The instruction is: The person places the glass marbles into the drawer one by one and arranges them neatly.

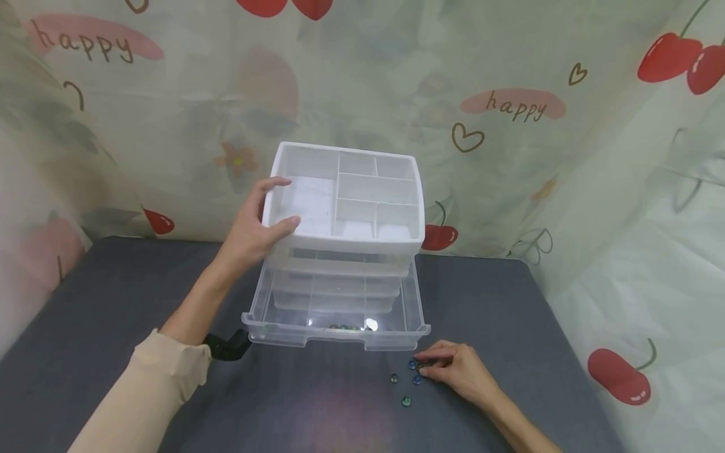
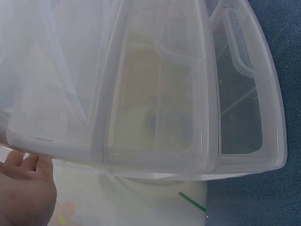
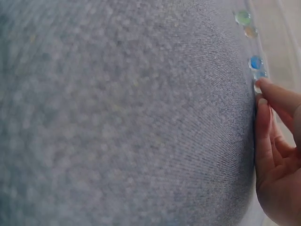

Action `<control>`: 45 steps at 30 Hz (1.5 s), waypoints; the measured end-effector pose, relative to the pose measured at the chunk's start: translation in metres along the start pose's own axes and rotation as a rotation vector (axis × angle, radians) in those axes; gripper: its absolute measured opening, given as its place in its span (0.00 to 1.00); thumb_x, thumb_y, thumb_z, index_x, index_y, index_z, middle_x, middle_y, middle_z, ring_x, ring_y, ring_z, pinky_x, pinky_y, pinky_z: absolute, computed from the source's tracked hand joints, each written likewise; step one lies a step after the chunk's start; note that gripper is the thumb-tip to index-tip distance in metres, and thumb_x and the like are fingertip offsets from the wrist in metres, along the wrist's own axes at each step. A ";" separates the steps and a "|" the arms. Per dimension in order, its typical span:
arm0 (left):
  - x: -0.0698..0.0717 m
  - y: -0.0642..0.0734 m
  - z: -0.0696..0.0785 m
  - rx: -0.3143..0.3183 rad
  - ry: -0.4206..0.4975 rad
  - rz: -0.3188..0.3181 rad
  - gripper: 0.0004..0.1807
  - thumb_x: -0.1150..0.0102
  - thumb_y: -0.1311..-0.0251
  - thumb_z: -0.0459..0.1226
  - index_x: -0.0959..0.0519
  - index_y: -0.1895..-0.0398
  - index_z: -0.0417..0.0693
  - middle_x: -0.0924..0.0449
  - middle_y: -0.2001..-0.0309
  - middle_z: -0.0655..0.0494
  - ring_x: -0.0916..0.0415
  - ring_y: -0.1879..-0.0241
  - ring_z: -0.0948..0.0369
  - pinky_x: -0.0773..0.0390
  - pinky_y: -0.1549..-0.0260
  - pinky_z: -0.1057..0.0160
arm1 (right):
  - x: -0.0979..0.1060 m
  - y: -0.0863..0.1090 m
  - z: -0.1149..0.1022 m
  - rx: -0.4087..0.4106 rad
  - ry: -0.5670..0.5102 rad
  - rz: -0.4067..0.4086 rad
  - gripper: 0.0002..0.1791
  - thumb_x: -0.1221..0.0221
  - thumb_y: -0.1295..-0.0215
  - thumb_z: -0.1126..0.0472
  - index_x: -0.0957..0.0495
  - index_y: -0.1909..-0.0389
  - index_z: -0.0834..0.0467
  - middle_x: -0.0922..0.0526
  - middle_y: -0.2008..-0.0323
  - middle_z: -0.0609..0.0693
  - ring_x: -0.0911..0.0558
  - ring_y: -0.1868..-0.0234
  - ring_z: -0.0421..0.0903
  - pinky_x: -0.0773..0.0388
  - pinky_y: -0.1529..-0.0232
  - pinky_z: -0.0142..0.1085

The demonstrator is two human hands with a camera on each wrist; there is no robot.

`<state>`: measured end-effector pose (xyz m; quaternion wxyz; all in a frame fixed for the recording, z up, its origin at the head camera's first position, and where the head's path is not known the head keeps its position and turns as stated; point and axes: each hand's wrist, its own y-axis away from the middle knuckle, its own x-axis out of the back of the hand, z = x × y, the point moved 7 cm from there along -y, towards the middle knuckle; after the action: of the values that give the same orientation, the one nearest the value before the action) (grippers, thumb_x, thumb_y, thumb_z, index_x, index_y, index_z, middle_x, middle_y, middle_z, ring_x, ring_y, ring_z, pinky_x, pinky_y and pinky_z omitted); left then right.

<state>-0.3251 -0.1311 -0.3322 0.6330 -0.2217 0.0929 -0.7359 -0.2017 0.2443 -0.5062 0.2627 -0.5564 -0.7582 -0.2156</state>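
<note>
My left hand grips the left side of a white drawer organizer, its thumb and a finger over the rim of the divided top tray. In the left wrist view, the fingers of that hand lie against the organizer's side. A clear bottom drawer is pulled out, with several marbles inside near its front. My right hand is on the table, thumb and fingertips pinching a marble. Close by lie a green marble, a blue marble and others.
The grey cloth-covered table runs back to a printed curtain behind the organizer. A black strap-like object shows beside the left forearm. More clear drawers stack above the open one.
</note>
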 end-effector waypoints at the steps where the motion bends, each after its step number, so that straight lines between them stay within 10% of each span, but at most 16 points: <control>1: 0.000 0.000 0.000 -0.001 -0.002 0.000 0.35 0.36 0.39 0.32 0.37 0.29 0.49 0.42 0.29 0.53 0.43 0.32 0.56 0.37 0.43 0.55 | 0.000 0.000 0.000 -0.006 0.011 0.005 0.09 0.27 0.45 0.57 0.11 0.61 0.47 0.16 0.65 0.41 0.19 0.71 0.37 0.23 0.72 0.32; 16: -0.002 0.000 -0.002 0.010 0.012 0.002 0.34 0.37 0.38 0.33 0.37 0.29 0.51 0.40 0.31 0.53 0.35 0.45 0.53 0.30 0.55 0.62 | 0.002 0.002 0.003 0.014 -0.127 0.029 0.07 0.31 0.39 0.58 0.12 0.61 0.52 0.15 0.64 0.47 0.18 0.72 0.38 0.20 0.74 0.36; 23: 0.000 0.001 -0.003 -0.003 0.014 0.017 0.34 0.36 0.39 0.31 0.36 0.30 0.48 0.40 0.30 0.53 0.46 0.30 0.59 0.39 0.41 0.58 | 0.005 0.001 0.003 -0.018 -0.264 0.005 0.11 0.34 0.36 0.60 0.16 0.57 0.61 0.14 0.67 0.57 0.18 0.72 0.41 0.19 0.72 0.38; 33: -0.001 0.001 -0.003 0.023 0.031 0.001 0.34 0.37 0.38 0.32 0.37 0.30 0.49 0.36 0.34 0.46 0.33 0.49 0.54 0.29 0.57 0.64 | 0.015 0.000 -0.006 -0.029 -0.301 0.038 0.13 0.34 0.37 0.63 0.16 0.55 0.67 0.13 0.62 0.60 0.15 0.69 0.43 0.18 0.67 0.37; 45: 0.000 0.000 -0.002 0.028 -0.002 0.003 0.34 0.36 0.38 0.34 0.37 0.30 0.50 0.41 0.29 0.54 0.43 0.33 0.57 0.35 0.46 0.57 | 0.042 -0.005 -0.035 0.029 -0.297 0.118 0.12 0.35 0.36 0.62 0.14 0.54 0.62 0.14 0.62 0.64 0.14 0.68 0.49 0.18 0.63 0.37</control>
<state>-0.3261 -0.1317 -0.3337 0.6374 -0.2136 0.0822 -0.7358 -0.2109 0.2513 -0.4527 0.1680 -0.6219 -0.7577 -0.1042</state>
